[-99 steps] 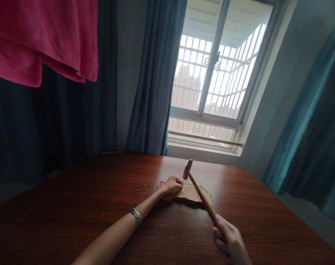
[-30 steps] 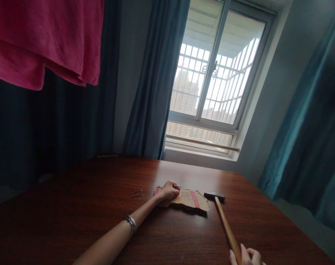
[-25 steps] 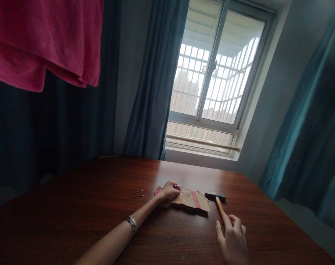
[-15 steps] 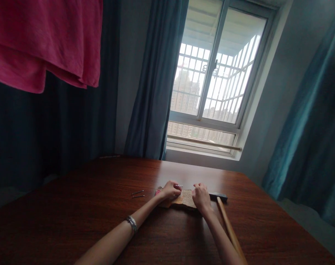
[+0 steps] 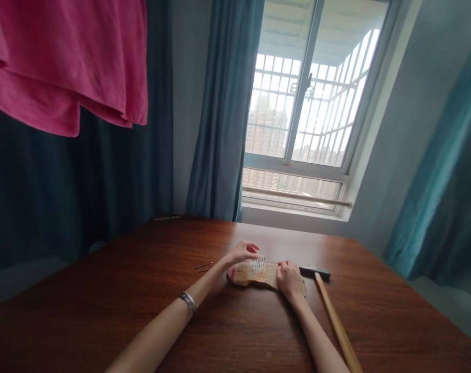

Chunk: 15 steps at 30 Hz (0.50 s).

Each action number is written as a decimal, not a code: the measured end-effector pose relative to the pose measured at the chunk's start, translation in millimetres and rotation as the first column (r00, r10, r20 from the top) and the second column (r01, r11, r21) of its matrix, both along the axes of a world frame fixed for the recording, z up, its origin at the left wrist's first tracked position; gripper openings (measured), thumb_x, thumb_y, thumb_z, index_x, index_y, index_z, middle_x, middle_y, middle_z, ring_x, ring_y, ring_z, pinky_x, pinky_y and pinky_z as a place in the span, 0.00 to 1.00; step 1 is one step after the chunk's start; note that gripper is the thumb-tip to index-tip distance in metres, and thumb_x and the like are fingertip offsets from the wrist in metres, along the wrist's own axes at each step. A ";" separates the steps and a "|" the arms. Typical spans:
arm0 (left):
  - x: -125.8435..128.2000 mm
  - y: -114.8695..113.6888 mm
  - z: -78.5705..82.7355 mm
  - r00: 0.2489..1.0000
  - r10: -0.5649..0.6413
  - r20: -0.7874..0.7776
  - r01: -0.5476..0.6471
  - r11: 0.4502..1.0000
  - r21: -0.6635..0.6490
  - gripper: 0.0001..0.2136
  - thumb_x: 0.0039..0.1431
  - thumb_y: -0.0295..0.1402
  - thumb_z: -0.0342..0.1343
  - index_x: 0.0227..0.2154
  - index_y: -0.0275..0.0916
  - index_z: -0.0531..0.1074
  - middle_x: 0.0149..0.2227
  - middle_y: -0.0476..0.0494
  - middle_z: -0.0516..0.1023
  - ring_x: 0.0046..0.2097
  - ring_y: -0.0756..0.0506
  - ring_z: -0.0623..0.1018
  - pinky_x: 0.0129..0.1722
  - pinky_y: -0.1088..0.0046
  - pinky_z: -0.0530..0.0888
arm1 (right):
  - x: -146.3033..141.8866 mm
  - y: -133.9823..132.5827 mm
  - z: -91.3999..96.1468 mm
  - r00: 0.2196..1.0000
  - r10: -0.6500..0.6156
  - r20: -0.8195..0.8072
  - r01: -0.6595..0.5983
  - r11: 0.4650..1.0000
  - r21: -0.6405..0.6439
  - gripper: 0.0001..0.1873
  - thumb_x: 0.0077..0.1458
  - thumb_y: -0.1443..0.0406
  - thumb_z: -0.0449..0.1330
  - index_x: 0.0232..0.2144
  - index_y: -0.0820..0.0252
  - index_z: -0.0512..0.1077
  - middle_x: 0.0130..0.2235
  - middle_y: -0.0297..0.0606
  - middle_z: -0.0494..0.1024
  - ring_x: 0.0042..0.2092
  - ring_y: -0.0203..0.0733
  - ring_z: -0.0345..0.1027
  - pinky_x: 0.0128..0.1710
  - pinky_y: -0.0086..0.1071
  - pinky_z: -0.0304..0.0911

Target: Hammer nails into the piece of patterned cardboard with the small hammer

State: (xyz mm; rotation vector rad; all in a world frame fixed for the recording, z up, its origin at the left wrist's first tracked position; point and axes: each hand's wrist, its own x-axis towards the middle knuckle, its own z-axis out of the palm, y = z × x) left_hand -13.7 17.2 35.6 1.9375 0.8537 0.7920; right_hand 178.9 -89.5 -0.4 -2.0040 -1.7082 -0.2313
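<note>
Upright nails stood in a patterned board on the counter, the board's long axis running left to right. Left hand nearer the nails, its fingertips just left of them; contact unclear. Left grip part open, nothing seen in it. Right hand had its grip closed over the board's right end. Earlier it held the hammer aloft; now that lay right of the board.
</note>
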 end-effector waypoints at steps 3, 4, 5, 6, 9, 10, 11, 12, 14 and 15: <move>-30.1 5.6 22.3 0.998 0.052 -0.023 -0.051 0.997 0.056 0.17 0.39 0.36 0.59 0.33 0.31 0.76 0.32 0.39 0.77 0.33 0.46 0.74 0.32 0.74 0.69 | 0.7 0.6 -2.6 1.000 0.001 -0.001 -0.001 1.000 0.027 0.15 0.55 0.64 0.45 0.35 0.57 0.72 0.37 0.44 0.72 0.43 0.45 0.62 0.41 0.34 0.54; -42.6 7.6 27.1 0.997 0.047 -0.066 -0.042 0.996 0.083 0.16 0.40 0.36 0.58 0.32 0.31 0.76 0.31 0.39 0.77 0.33 0.46 0.74 0.32 0.74 0.68 | 0.6 0.2 -2.8 1.000 -0.001 -0.001 0.001 0.999 0.032 0.15 0.55 0.64 0.46 0.35 0.57 0.72 0.37 0.44 0.72 0.43 0.45 0.62 0.41 0.34 0.54; -56.1 9.8 30.1 0.990 0.036 -0.135 -0.023 0.995 0.097 0.15 0.41 0.37 0.57 0.31 0.31 0.76 0.30 0.41 0.77 0.32 0.47 0.74 0.32 0.74 0.68 | 0.4 -0.2 -2.9 1.000 -0.005 0.002 0.005 0.999 0.038 0.15 0.54 0.64 0.46 0.35 0.57 0.72 0.37 0.44 0.72 0.43 0.45 0.62 0.41 0.34 0.54; -70.3 12.0 31.5 0.979 0.054 -0.198 -0.030 0.992 0.119 0.15 0.40 0.37 0.57 0.30 0.31 0.76 0.29 0.42 0.77 0.31 0.47 0.73 0.31 0.75 0.67 | 0.2 -0.6 -2.9 1.000 -0.009 0.007 0.009 0.999 0.047 0.14 0.54 0.64 0.46 0.34 0.57 0.72 0.36 0.43 0.72 0.43 0.45 0.62 0.40 0.34 0.54; -111.8 18.2 28.8 0.928 0.078 -0.364 -0.023 0.988 0.153 0.12 0.39 0.36 0.56 0.26 0.32 0.77 0.26 0.44 0.77 0.29 0.47 0.73 0.29 0.76 0.66 | -0.4 -1.0 -3.3 1.000 -0.016 0.024 0.015 0.998 0.068 0.13 0.54 0.64 0.47 0.32 0.57 0.71 0.36 0.43 0.72 0.41 0.45 0.62 0.39 0.35 0.54; -123.8 19.4 26.9 0.910 0.095 -0.403 -0.038 0.988 0.149 0.12 0.39 0.35 0.56 0.25 0.32 0.77 0.25 0.45 0.76 0.28 0.47 0.72 0.28 0.76 0.66 | -0.4 -0.8 -3.7 0.999 -0.016 0.028 0.014 0.997 0.069 0.13 0.54 0.64 0.47 0.32 0.58 0.71 0.36 0.43 0.72 0.41 0.45 0.62 0.39 0.35 0.54; -134.2 19.8 24.9 0.894 0.111 -0.435 -0.054 0.989 0.141 0.12 0.38 0.35 0.56 0.24 0.33 0.77 0.24 0.45 0.76 0.28 0.47 0.72 0.28 0.77 0.65 | -0.4 -0.5 -4.3 0.999 -0.016 0.031 0.014 0.997 0.070 0.13 0.54 0.64 0.47 0.32 0.58 0.71 0.36 0.43 0.72 0.41 0.45 0.62 0.39 0.34 0.54; -143.0 19.4 23.0 0.881 0.117 -0.459 -0.063 0.989 0.131 0.12 0.37 0.35 0.56 0.24 0.33 0.77 0.23 0.46 0.76 0.27 0.48 0.72 0.27 0.77 0.65 | -0.2 -0.2 -5.0 0.999 -0.016 0.033 0.014 0.997 0.070 0.13 0.54 0.64 0.47 0.32 0.58 0.71 0.36 0.43 0.72 0.41 0.45 0.62 0.38 0.34 0.54; -155.2 16.2 19.4 0.863 0.122 -0.490 -0.079 0.991 0.107 0.11 0.37 0.35 0.55 0.23 0.33 0.76 0.21 0.47 0.75 0.26 0.48 0.71 0.25 0.77 0.63 | 0.1 0.5 -6.3 0.999 -0.019 0.037 0.016 0.997 0.074 0.13 0.54 0.64 0.47 0.32 0.58 0.71 0.36 0.43 0.72 0.41 0.45 0.62 0.38 0.34 0.54; -158.9 13.9 17.6 0.856 0.120 -0.503 -0.084 0.992 0.094 0.11 0.36 0.35 0.55 0.22 0.33 0.76 0.21 0.47 0.74 0.25 0.48 0.71 0.24 0.77 0.63 | 0.3 0.8 -6.9 0.999 -0.020 0.038 0.017 0.997 0.077 0.13 0.54 0.64 0.47 0.32 0.58 0.71 0.36 0.43 0.72 0.41 0.45 0.62 0.38 0.35 0.54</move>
